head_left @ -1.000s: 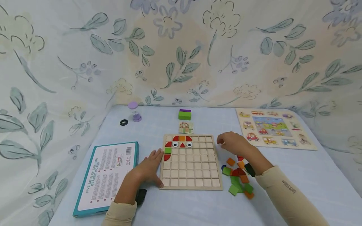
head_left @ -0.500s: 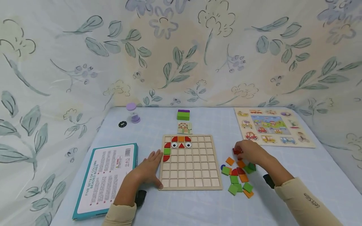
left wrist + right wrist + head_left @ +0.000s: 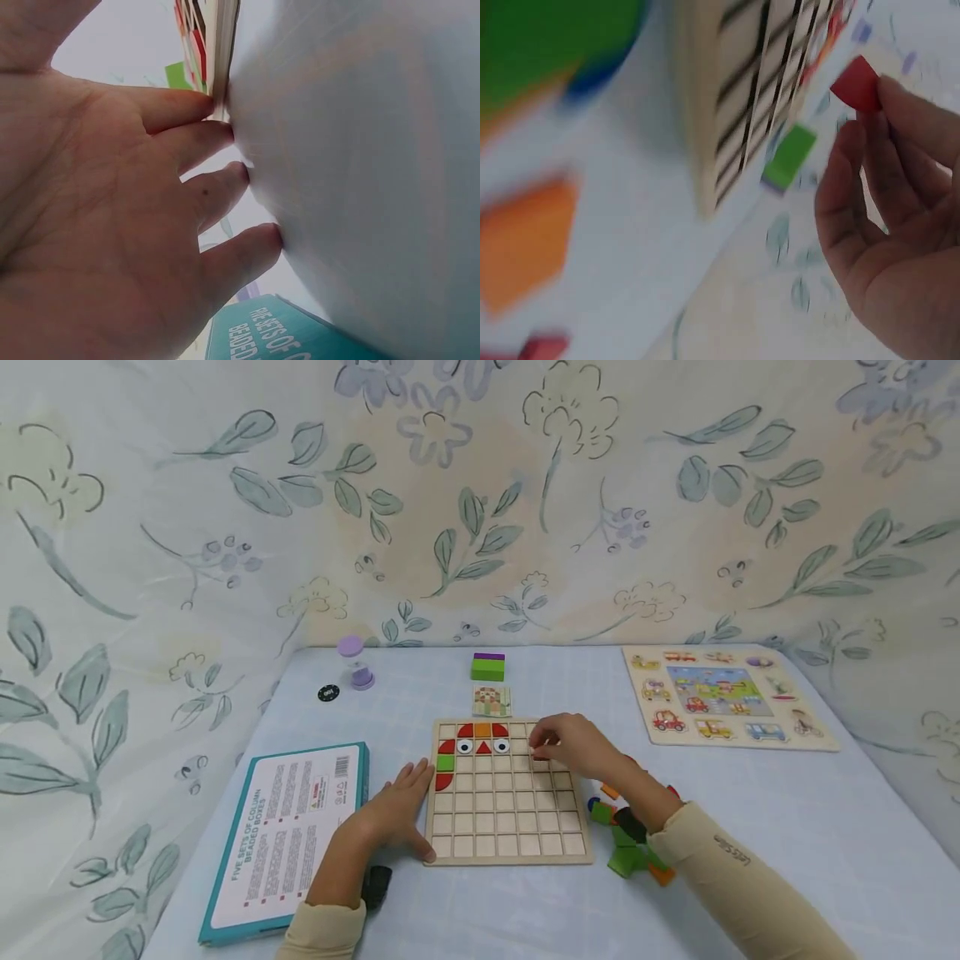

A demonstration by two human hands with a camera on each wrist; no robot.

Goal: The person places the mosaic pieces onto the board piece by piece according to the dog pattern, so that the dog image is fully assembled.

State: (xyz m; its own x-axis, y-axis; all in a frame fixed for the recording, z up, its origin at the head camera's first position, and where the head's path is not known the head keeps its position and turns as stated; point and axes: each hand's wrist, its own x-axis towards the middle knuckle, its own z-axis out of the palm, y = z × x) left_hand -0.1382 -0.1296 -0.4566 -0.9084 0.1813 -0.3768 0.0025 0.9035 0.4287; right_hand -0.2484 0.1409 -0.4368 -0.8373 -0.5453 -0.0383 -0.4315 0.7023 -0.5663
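A wooden grid board [image 3: 510, 843] lies on the table, with red, orange and green pieces and two eye tiles set in its upper left cells. My left hand [image 3: 393, 808] rests flat at the board's left edge, fingers spread; in the left wrist view its fingertips [image 3: 262, 238] touch the tablecloth. Over the board's upper right cells, my right hand [image 3: 576, 745] pinches a red quarter-circle tile [image 3: 856, 82] between thumb and fingers. Loose green tiles [image 3: 628, 858] and orange tiles [image 3: 662, 874] lie right of the board, partly hidden under my right forearm.
A picture card [image 3: 492, 701] and a green block [image 3: 487, 669] stand behind the board. A teal-edged box [image 3: 292, 835] lies left, near a purple sand timer [image 3: 357, 664] and a black round chip [image 3: 328, 693]. A vehicle puzzle board [image 3: 731, 697] lies at back right.
My right hand went right to the loose tiles, picked up a red tile, and came back left over the board with it. My left hand has stayed at the board's edge.
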